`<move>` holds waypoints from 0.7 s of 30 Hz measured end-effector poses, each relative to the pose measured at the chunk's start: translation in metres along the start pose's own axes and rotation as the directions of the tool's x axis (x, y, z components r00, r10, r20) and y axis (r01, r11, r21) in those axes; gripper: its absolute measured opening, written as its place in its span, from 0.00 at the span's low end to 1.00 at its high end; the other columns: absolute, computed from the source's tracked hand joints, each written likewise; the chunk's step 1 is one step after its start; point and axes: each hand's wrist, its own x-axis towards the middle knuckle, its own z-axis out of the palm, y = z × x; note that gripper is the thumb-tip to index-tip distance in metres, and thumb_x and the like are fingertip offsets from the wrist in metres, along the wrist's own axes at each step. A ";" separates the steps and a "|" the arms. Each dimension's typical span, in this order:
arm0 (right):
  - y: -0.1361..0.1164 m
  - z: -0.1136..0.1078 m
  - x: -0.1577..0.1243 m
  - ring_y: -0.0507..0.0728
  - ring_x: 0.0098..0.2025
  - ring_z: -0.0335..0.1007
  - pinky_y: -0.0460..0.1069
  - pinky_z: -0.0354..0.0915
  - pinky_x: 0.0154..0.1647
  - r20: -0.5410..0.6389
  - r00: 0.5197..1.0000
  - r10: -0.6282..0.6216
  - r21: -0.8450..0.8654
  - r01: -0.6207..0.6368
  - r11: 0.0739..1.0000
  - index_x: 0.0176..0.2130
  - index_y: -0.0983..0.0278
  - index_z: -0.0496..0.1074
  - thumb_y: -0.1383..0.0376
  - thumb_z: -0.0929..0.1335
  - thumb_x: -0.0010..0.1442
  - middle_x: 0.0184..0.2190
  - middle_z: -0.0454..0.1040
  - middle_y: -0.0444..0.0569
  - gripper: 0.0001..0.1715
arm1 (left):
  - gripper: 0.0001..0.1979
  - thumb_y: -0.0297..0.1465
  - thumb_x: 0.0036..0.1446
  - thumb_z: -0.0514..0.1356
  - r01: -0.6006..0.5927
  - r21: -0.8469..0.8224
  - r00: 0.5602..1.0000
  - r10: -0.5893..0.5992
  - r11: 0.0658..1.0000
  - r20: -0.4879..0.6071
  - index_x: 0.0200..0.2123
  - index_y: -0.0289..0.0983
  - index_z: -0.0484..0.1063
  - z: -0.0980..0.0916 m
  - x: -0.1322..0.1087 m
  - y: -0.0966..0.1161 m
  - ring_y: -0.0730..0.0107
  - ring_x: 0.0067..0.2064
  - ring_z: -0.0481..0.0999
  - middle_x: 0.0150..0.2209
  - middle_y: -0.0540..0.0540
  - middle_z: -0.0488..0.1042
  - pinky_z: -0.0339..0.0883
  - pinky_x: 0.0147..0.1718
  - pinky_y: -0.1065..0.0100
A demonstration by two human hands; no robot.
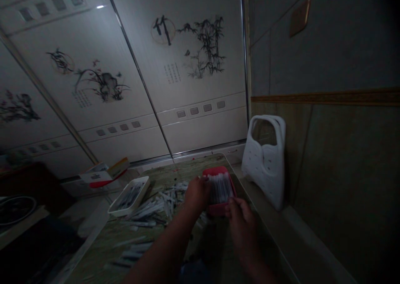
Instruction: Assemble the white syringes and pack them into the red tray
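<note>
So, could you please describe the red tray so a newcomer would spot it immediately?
Find the table before the white sliding doors. Near its far right corner, the left hand and right hand are at the red tray, filled with slim pale items. Its colour distinguishes it from the cream tray.

The red tray [217,210] looks like smooth moulded plastic, as does the white tray [119,213]. The slender sticks [219,188] look like plastic too. The counter [187,167] has a smooth, streaked top. The sliding doors [200,94] show a satin sheen beside a shiny metal strip [244,46]. The folding seat [267,173] is matt plastic. The switch plate [300,18] has a coppery gloss; the wall trim [325,97] resembles wood.
</note>
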 end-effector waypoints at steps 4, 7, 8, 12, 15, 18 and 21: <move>0.001 0.002 0.000 0.59 0.30 0.73 0.50 0.67 0.31 0.016 1.000 -0.010 0.021 0.010 1.000 0.36 0.60 0.73 0.48 0.66 0.61 0.27 0.77 0.47 0.19 | 0.14 0.33 0.59 0.60 -0.099 0.101 0.995 0.097 0.990 0.025 0.47 0.46 0.81 -0.002 -0.010 0.006 0.52 0.56 0.70 0.52 0.44 0.78 0.57 0.56 0.57; 0.002 0.003 0.000 0.59 0.31 0.73 0.50 0.67 0.31 0.016 1.000 -0.008 0.017 0.008 1.000 0.36 0.60 0.72 0.50 0.66 0.62 0.27 0.77 0.46 0.17 | 0.13 0.34 0.60 0.59 -0.118 0.154 0.992 0.111 0.981 0.053 0.45 0.47 0.81 -0.001 -0.011 0.008 0.51 0.56 0.70 0.48 0.44 0.80 0.56 0.56 0.55; 0.003 0.003 0.000 0.59 0.31 0.73 0.50 0.67 0.31 0.016 1.000 -0.006 0.006 0.006 1.000 0.36 0.60 0.73 0.50 0.66 0.62 0.28 0.76 0.46 0.17 | 0.13 0.34 0.60 0.58 -0.122 0.166 0.992 0.113 0.979 0.062 0.44 0.46 0.81 -0.001 -0.011 0.008 0.51 0.56 0.70 0.48 0.43 0.80 0.57 0.55 0.56; 0.006 0.003 0.001 0.59 0.31 0.73 0.51 0.68 0.32 0.015 1.000 0.006 -0.015 -0.006 1.000 0.37 0.60 0.73 0.49 0.66 0.61 0.27 0.76 0.46 0.18 | 0.12 0.33 0.61 0.57 -0.147 0.197 0.987 0.130 0.969 0.094 0.41 0.44 0.81 0.002 -0.009 0.008 0.54 0.53 0.72 0.46 0.43 0.81 0.58 0.54 0.58; 0.006 0.005 0.000 0.59 0.31 0.73 0.51 0.68 0.32 0.010 1.000 0.008 -0.006 -0.008 1.000 0.36 0.61 0.73 0.49 0.67 0.60 0.27 0.76 0.47 0.18 | 0.12 0.33 0.62 0.56 -0.152 0.213 0.986 0.133 0.965 0.101 0.41 0.44 0.80 0.003 -0.009 0.008 0.55 0.52 0.72 0.46 0.43 0.81 0.58 0.53 0.58; 0.005 0.007 -0.001 0.59 0.29 0.72 0.51 0.66 0.30 0.003 1.000 -0.001 -0.017 0.001 1.000 0.35 0.62 0.73 0.48 0.68 0.59 0.26 0.76 0.47 0.20 | 0.12 0.33 0.61 0.56 -0.134 0.227 0.989 0.115 0.965 0.092 0.40 0.44 0.80 0.001 -0.012 0.010 0.51 0.53 0.71 0.46 0.43 0.81 0.59 0.51 0.55; 0.003 0.007 -0.001 0.58 0.29 0.72 0.50 0.66 0.30 0.019 1.000 -0.009 -0.023 0.009 1.000 0.34 0.62 0.73 0.47 0.68 0.58 0.26 0.76 0.47 0.21 | 0.12 0.34 0.61 0.56 -0.120 0.231 0.991 0.104 0.966 0.080 0.39 0.43 0.80 -0.001 -0.017 0.013 0.49 0.54 0.70 0.45 0.42 0.80 0.59 0.51 0.52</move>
